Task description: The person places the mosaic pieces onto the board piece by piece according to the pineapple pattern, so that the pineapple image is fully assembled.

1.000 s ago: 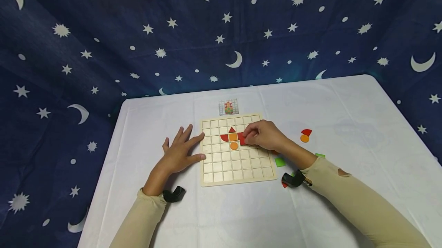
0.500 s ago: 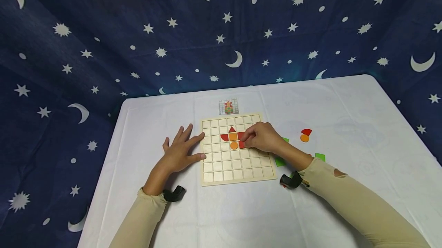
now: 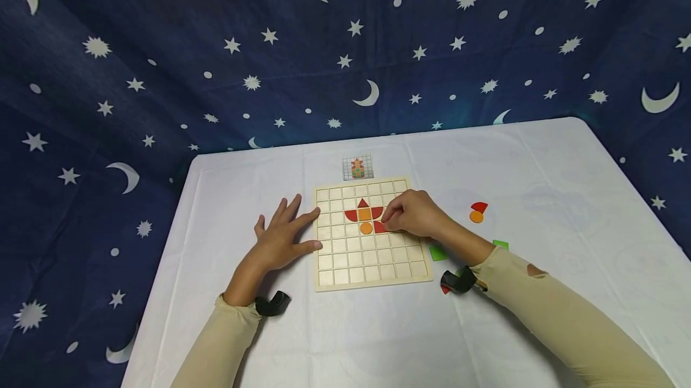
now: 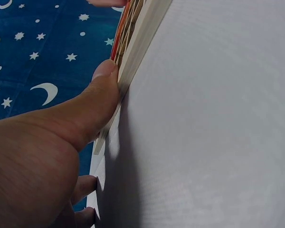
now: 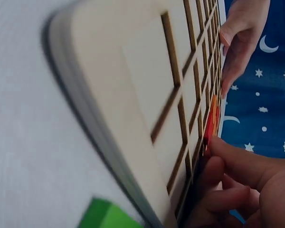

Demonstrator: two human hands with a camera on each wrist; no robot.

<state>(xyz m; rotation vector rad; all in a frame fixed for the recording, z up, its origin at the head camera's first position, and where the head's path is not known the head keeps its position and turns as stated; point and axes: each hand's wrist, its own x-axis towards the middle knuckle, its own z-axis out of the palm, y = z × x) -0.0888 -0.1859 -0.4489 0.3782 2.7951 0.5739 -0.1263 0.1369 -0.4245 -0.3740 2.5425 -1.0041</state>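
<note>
A wooden grid board (image 3: pixel 372 265) lies on the table. Its upper cells hold a red triangle (image 3: pixel 362 202), an orange square (image 3: pixel 364 214), red quarter circles to either side of it and an orange circle (image 3: pixel 366 228) below. My right hand (image 3: pixel 415 214) pinches a red tile (image 3: pixel 380 227) in the cell right of the orange circle, its far side hidden by the fingertips. In the right wrist view, thumb and curled fingers meet at this tile. My left hand (image 3: pixel 281 241) is spread on the table, thumb (image 4: pixel 104 80) and forefinger against the board's left edge.
Behind the board lies a pattern card (image 3: pixel 357 167). To the right are a red quarter circle (image 3: pixel 478 206), an orange circle (image 3: pixel 476 217) and green tiles (image 3: pixel 438 253), some partly hidden under my right forearm. A starry blue curtain (image 3: pixel 291 106) hangs behind the table.
My right hand shifted slightly left, then back right, keeping its fingertips on the red tile. The quarter circle right of the orange square shows more fully. My left hand stays put.
</note>
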